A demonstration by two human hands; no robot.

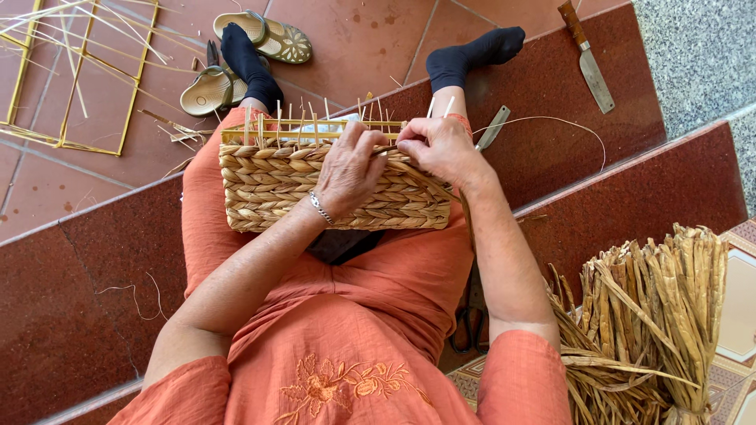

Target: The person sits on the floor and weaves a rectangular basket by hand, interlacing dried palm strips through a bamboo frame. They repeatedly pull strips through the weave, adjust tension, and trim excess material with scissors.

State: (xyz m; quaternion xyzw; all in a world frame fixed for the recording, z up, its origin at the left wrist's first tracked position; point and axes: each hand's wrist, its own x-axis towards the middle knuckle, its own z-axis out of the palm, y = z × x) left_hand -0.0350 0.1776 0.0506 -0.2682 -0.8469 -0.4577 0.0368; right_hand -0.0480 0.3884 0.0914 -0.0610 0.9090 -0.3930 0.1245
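Red-brown stone steps [94,260] w/ terracotta tile floor above them; person in orange sits on a step, black-socked feet out front. Left hand [350,169] lies curled over the top edge of a woven basket [268,189] on the lap, fingers bent down onto the rim, thumb side pressing the weave; silver bracelet [320,207] at the wrist. Right hand [441,145] is pinched shut on a thin strand at the basket's right top corner, just beside the left hand's fingertips. Basket is rectangular, lying across the thighs, walls of thick braided tan fibre in horizontal rows; upper part unfinished, pale upright stakes [279,122] sticking up past a yellow frame bar. Something whitish shows inside near the top, can't tell what. Long pale strand [567,122] loops away to the right over the step. Bundle of dried flat leaves [654,315] lies at lower right, stiff and straw-coloured. Knife w/ wooden handle [587,59] lies on the upper step, a smaller blade [494,127] near the right hand. Pair of sandals [260,35] by the left foot; yellow cane frame [79,71] on the tiles, top left.
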